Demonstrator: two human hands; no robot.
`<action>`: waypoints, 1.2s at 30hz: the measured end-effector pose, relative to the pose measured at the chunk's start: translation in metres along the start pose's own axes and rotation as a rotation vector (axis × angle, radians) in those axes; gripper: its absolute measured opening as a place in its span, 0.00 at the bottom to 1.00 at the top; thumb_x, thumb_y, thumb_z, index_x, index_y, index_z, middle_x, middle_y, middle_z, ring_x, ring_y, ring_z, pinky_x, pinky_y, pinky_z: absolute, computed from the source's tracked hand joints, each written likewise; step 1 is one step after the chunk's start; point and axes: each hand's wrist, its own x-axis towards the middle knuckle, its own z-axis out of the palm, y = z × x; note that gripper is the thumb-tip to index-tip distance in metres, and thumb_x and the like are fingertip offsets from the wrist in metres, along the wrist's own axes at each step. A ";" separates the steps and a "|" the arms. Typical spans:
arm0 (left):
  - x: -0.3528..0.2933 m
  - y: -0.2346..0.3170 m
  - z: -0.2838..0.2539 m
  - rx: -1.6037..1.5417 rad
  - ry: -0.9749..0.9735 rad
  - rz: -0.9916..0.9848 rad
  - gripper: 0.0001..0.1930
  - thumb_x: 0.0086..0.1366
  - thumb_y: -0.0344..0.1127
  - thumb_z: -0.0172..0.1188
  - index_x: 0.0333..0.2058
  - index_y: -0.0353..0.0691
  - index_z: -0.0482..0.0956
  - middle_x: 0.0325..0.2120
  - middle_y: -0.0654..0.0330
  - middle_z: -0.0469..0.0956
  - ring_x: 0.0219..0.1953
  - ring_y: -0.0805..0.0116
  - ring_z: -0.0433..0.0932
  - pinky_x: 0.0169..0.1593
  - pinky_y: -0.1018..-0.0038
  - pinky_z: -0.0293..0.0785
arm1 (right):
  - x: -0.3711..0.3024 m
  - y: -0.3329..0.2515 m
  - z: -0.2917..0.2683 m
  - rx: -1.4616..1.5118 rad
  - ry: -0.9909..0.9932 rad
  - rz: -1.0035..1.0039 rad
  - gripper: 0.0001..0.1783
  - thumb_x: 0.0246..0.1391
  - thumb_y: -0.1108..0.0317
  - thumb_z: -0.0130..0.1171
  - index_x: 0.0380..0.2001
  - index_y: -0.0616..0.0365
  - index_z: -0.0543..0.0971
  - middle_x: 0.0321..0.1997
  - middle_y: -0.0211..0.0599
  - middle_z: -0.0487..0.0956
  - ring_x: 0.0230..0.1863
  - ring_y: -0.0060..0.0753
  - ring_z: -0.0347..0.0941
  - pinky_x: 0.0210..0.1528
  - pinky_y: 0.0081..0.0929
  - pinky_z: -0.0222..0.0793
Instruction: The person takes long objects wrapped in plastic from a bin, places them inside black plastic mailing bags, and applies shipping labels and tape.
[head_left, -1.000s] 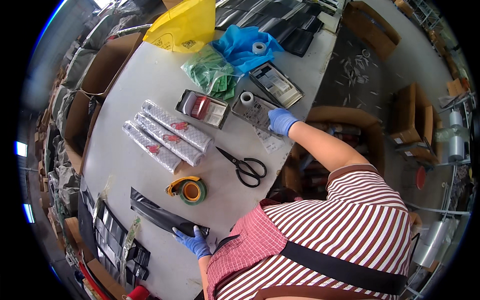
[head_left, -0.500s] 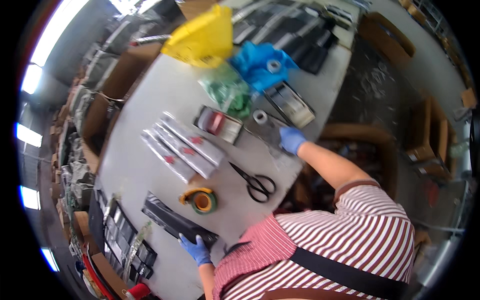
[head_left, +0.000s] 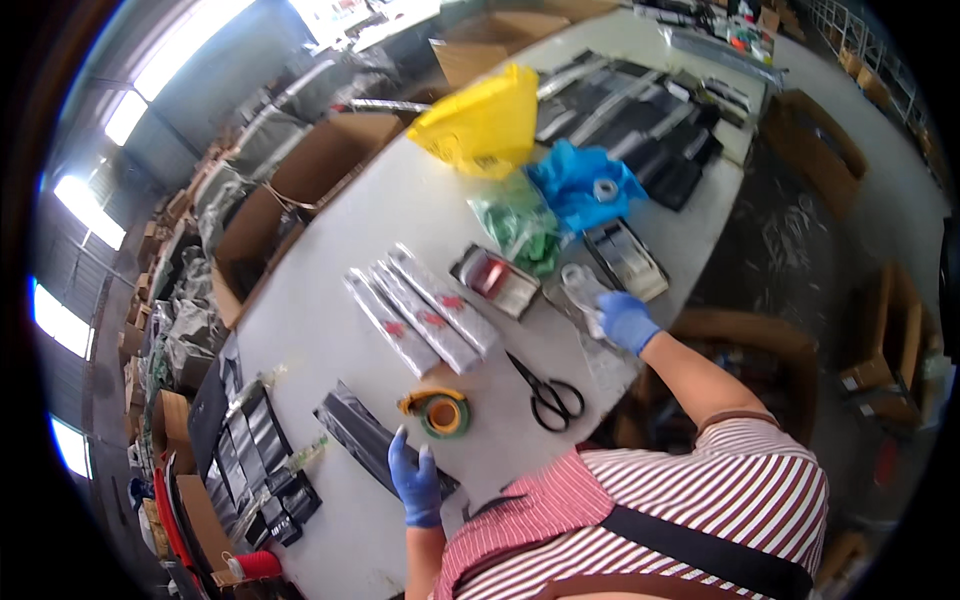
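My left hand [head_left: 414, 487], in a blue glove, is raised by the near end of a long black plastic-wrapped packet [head_left: 362, 432]. Its thumb and finger stand apart, with nothing between them. Farther right, my right hand [head_left: 627, 321], also gloved in blue, is closed on a whitish translucent roll [head_left: 582, 288] near the table's right edge; its exact kind is blurred. Between the hands lie black-handled scissors [head_left: 552, 400] and a yellow tape dispenser [head_left: 441, 412] with a green-edged roll. Beyond them are several clear-wrapped silvery packets [head_left: 428, 312] with red marks.
An open box with red contents [head_left: 495, 280] and a small black-edged tray [head_left: 627, 259] sit near my right hand. Behind are green [head_left: 520, 222], blue [head_left: 582, 186] and yellow [head_left: 482, 122] plastic bags. Cardboard boxes [head_left: 325, 160] line the table's far left side.
My left hand has lifted from the black packet and its fingers have spread. The right hand now grips the whitish roll. The whole view has shifted, moving the table's things rightward and down.
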 end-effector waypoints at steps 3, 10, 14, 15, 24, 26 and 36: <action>-0.005 0.044 0.036 -0.308 -0.353 -0.107 0.24 0.64 0.24 0.56 0.59 0.32 0.66 0.52 0.55 0.73 0.52 0.70 0.73 0.57 0.75 0.67 | -0.036 -0.075 0.000 0.399 -0.030 -0.317 0.11 0.46 0.63 0.57 0.29 0.61 0.79 0.30 0.53 0.78 0.32 0.58 0.75 0.35 0.44 0.70; -0.017 0.059 0.060 -0.526 -0.386 -0.449 0.14 0.66 0.33 0.59 0.48 0.34 0.76 0.35 0.63 0.80 0.36 0.77 0.75 0.44 0.79 0.72 | -0.104 -0.166 0.037 0.744 -0.235 -0.484 0.14 0.53 0.63 0.58 0.40 0.58 0.78 0.35 0.49 0.79 0.40 0.51 0.76 0.45 0.40 0.71; -0.020 0.049 0.055 -0.417 -0.253 -0.280 0.13 0.66 0.34 0.59 0.45 0.33 0.78 0.34 0.62 0.80 0.34 0.76 0.77 0.40 0.78 0.75 | -0.104 -0.158 0.029 0.788 -0.087 -0.254 0.17 0.53 0.61 0.59 0.42 0.61 0.77 0.35 0.49 0.79 0.39 0.51 0.76 0.44 0.38 0.71; -0.022 0.050 0.056 -0.390 -0.214 -0.234 0.12 0.66 0.34 0.59 0.44 0.33 0.78 0.31 0.62 0.80 0.32 0.76 0.77 0.36 0.78 0.75 | -0.103 -0.156 0.032 0.829 -0.207 -0.273 0.17 0.53 0.61 0.59 0.42 0.62 0.77 0.35 0.50 0.80 0.38 0.51 0.77 0.43 0.37 0.72; -0.018 0.073 0.041 -0.506 -0.258 -0.339 0.13 0.60 0.29 0.60 0.43 0.31 0.74 0.31 0.55 0.80 0.28 0.71 0.78 0.30 0.77 0.74 | -0.103 -0.165 0.025 1.266 -0.497 -0.095 0.14 0.63 0.62 0.50 0.39 0.61 0.79 0.28 0.28 0.78 0.28 0.16 0.73 0.31 0.18 0.69; -0.020 0.071 0.035 -0.588 -0.163 -0.357 0.15 0.61 0.29 0.62 0.45 0.31 0.73 0.33 0.54 0.80 0.29 0.69 0.80 0.31 0.76 0.75 | -0.105 -0.162 0.025 1.357 -0.626 -0.011 0.14 0.62 0.62 0.52 0.40 0.62 0.79 0.32 0.31 0.80 0.29 0.18 0.75 0.32 0.17 0.70; -0.036 0.056 0.006 -0.692 -0.077 -0.380 0.17 0.61 0.29 0.61 0.48 0.32 0.71 0.36 0.54 0.80 0.31 0.67 0.81 0.32 0.76 0.78 | -0.119 -0.195 0.020 1.280 -0.743 0.015 0.12 0.58 0.64 0.55 0.38 0.63 0.79 0.30 0.32 0.80 0.27 0.17 0.74 0.32 0.17 0.72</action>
